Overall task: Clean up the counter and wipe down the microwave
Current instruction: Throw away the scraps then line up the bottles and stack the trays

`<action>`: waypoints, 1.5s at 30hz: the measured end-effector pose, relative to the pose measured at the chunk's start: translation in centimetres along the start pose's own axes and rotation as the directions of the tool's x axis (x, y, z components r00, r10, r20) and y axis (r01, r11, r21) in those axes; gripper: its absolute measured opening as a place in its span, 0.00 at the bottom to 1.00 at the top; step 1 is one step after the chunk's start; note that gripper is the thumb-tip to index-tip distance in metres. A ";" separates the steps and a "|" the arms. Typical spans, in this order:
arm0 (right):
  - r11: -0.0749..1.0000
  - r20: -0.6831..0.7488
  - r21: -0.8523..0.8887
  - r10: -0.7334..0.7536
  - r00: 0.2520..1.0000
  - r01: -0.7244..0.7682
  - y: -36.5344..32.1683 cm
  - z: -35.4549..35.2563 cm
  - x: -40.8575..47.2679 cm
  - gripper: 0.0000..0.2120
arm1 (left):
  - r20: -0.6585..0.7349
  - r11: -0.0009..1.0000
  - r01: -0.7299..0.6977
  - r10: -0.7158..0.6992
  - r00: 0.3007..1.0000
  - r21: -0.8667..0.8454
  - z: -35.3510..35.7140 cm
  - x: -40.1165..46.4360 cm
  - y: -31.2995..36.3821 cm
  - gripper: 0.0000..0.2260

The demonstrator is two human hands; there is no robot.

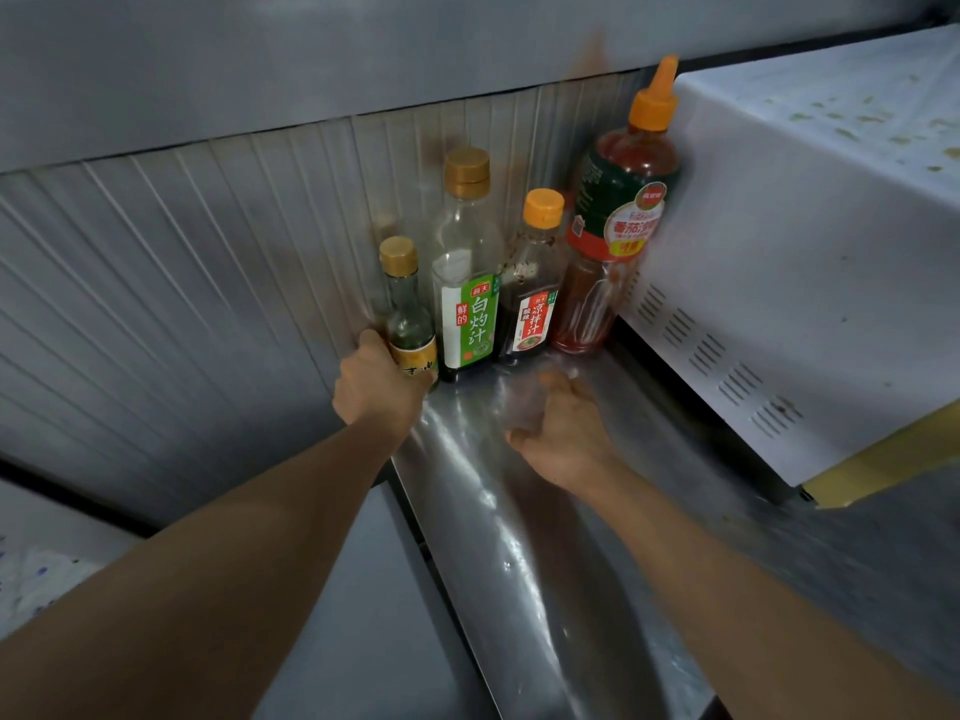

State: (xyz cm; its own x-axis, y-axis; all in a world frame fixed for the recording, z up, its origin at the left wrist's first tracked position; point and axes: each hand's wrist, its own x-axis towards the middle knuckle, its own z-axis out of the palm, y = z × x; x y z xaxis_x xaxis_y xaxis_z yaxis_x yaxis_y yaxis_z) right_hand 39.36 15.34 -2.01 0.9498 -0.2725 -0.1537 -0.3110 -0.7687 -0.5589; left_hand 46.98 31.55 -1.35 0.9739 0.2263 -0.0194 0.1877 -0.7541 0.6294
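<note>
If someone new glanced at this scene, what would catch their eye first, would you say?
Four sauce bottles lined up against the ribbed wall, the tall red squeeze bottle leaning on the white microwave. The left hand grips the small gold-capped bottle; the right hand is blurred above the steel counter.

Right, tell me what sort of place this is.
Probably a kitchen corner: a stainless steel counter, a white microwave with a stained top, and glass sauce bottles against the ribbed metal wall.

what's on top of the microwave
A pale cloth with greenish-brown stains covers the top of the microwave. The surface beneath it is hidden, and the frame cuts off the far side.
</note>
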 end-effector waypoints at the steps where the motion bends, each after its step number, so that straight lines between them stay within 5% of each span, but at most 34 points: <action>1: 1.000 0.000 -0.001 0.000 1.000 0.000 0.1 -0.1 -0.1 0.32 | 0.002 1.000 0.002 -0.002 1.000 0.006 0.0 0.0 0.1 0.25; 8: 1.000 0.007 -0.012 -0.007 1.000 0.007 0.0 -0.7 -0.8 0.31 | 0.155 0.999 0.012 -0.020 0.988 0.053 -1.3 -0.5 0.2 0.28; 12: 0.999 0.049 -0.047 -0.020 0.999 0.022 -0.6 -2.2 -2.3 0.34 | 0.315 0.979 0.061 -0.122 0.941 0.197 -2.6 -2.5 0.4 0.28; 15: 0.993 0.080 -0.104 -0.040 0.996 0.048 -1.0 -3.9 -3.9 0.37 | 0.366 0.943 -0.039 -0.089 0.926 0.330 -3.4 -4.9 1.1 0.31; 24: 0.962 0.128 -0.203 -0.157 0.979 0.181 0.7 -10.0 -10.5 0.44 | 0.360 0.826 -0.227 0.032 0.933 0.515 -6.4 -14.0 5.1 0.30; 32: 0.915 0.221 -0.252 -0.263 0.939 0.315 4.7 -15.8 -17.7 0.45 | 0.365 0.826 -0.203 -0.003 0.931 0.526 -7.9 -24.1 7.8 0.31; 39: 0.936 0.193 -0.226 -0.229 0.954 0.270 7.3 -19.2 -21.6 0.33 | 0.374 0.834 -0.216 0.013 0.927 0.507 -8.6 -30.4 9.2 0.31; 45: 0.967 0.153 -0.176 -0.156 0.976 0.183 9.5 -20.8 -24.3 0.37 | 0.413 0.833 -0.253 0.032 0.910 0.492 -8.9 -33.0 9.7 0.30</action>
State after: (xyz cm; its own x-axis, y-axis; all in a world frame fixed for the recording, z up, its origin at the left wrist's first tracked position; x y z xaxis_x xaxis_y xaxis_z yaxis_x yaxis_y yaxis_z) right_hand 12.57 2.60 13.40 0.9806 -0.0569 -0.1875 -0.1333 -0.8951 -0.4255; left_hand 15.48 22.23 12.27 0.9451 -0.0736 -0.3184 -0.0273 -0.9887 0.1473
